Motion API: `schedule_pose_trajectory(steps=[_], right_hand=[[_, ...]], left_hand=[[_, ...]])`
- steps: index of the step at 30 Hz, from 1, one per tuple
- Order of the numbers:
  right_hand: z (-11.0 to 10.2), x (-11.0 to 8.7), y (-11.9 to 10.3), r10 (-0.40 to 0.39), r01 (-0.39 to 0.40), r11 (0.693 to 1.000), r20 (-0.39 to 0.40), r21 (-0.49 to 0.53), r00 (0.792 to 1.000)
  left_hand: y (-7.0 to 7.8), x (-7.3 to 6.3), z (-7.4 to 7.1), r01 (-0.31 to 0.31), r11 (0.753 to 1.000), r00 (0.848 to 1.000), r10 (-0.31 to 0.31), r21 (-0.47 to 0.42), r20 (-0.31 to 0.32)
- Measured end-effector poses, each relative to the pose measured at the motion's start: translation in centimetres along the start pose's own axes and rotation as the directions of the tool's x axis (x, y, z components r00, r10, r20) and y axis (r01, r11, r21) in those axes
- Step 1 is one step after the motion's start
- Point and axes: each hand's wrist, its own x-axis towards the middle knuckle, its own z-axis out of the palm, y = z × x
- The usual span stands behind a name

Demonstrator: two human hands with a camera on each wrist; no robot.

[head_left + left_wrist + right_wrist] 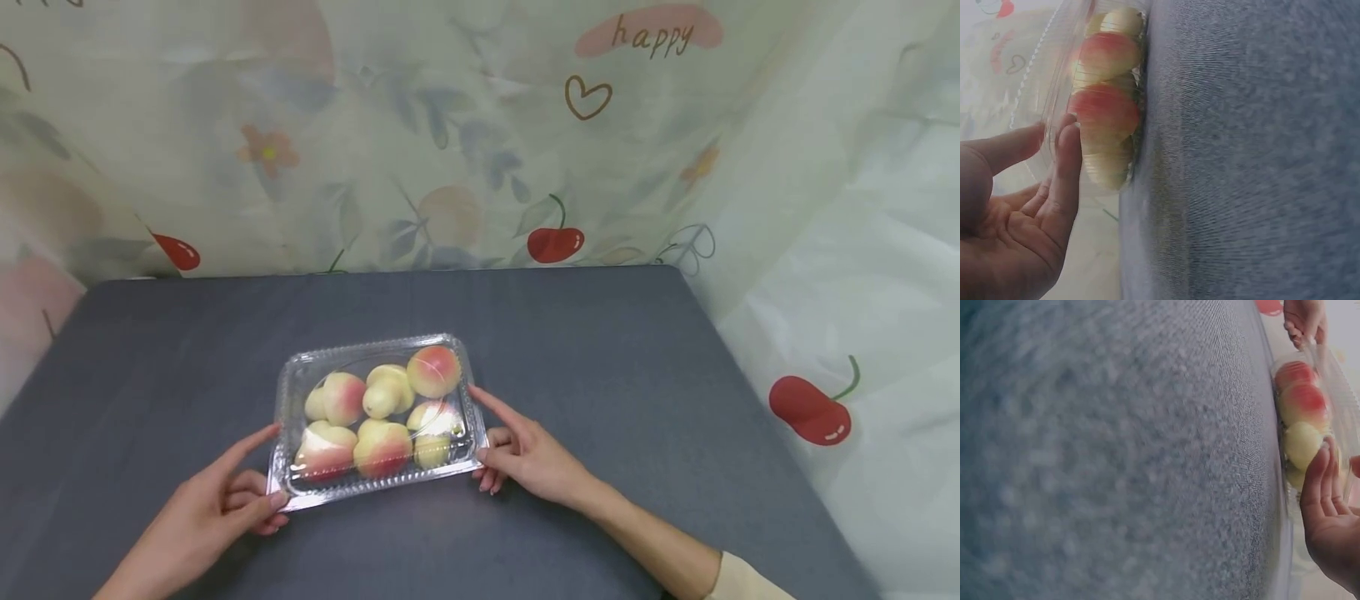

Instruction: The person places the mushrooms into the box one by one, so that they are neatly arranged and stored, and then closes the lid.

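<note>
A clear plastic clamshell box (375,486) with a ridged rim lies slightly turned on the table, lid down over several yellow-and-red peaches (434,372). Among them is a paler, knobbly fruit (384,398). My left hand (197,518) pinches the near left corner of the rim, thumb on top, index finger stretched along the side. At the near right corner my right hand (542,463) holds the rim likewise, its index finger reaching up the right side. From the left wrist, the fingertips (1070,128) show under the rim, against the box wall.
A dark grey cloth-covered table (585,358) spreads around the box. Behind it hangs a pale curtain (480,125) printed with cherries, flowers and leaves, and similar sheeting (885,275) runs down the right side.
</note>
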Motion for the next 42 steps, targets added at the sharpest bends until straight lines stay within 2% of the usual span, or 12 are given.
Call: schedule_pose_trajectory(steps=[5, 9, 19, 23, 26, 30, 33, 36, 40, 42], right_hand=[[0.0, -0.1, 0.1, -0.053, 0.052, 0.996, -0.010, -0.075, 0.999], [0.1, -0.1, 0.1, -0.071, 0.069, 0.993, -0.013, -0.097, 0.997], [0.2, -0.3, 0.0, -0.060, 0.057, 0.993, -0.026, -0.107, 0.998], [0.0, -0.4, 0.1, -0.085, 0.079, 0.986, -0.033, -0.148, 0.996], [-0.3, -0.4, 0.3, -0.128, 0.118, 0.970, -0.031, -0.214, 0.991], [-1.1, -0.5, 0.2, -0.174, 0.146, 0.926, -0.051, -0.347, 0.983], [-1.9, -0.7, 0.0, -0.194, 0.140, 0.884, -0.079, -0.445, 0.978], [-2.7, -0.8, -0.1, -0.223, 0.138, 0.841, -0.102, -0.523, 0.969], [-3.9, -0.9, 0.1, -0.295, 0.146, 0.740, -0.122, -0.657, 0.948], [-4.5, -0.9, 0.1, -0.322, 0.134, 0.679, -0.129, -0.722, 0.938]], left_hand=[[-0.1, 0.1, -0.1, -0.038, 0.999, 0.998, 0.039, 0.034, -0.039], [-0.1, 0.1, -0.3, -0.057, 0.998, 0.998, 0.059, 0.037, -0.038], [-0.2, 0.4, -0.6, 0.022, 1.000, 1.000, -0.022, -0.016, 0.001], [-0.1, 0.4, -0.9, 0.021, 0.998, 0.999, -0.022, 0.054, 0.030], [0.0, 0.5, -1.3, 0.017, 0.985, 1.000, -0.018, 0.172, 0.006], [0.0, 0.7, -2.1, -0.025, 0.936, 0.997, 0.048, 0.352, -0.058], [-0.2, 1.0, -2.9, -0.069, 0.891, 0.986, 0.130, 0.449, -0.106], [-0.5, 1.3, -3.9, -0.095, 0.854, 0.968, 0.199, 0.511, -0.153], [-1.0, 1.5, -4.9, -0.072, 0.816, 0.953, 0.227, 0.574, -0.202], [-1.3, 1.6, -5.3, -0.067, 0.810, 0.947, 0.237, 0.583, -0.219]])
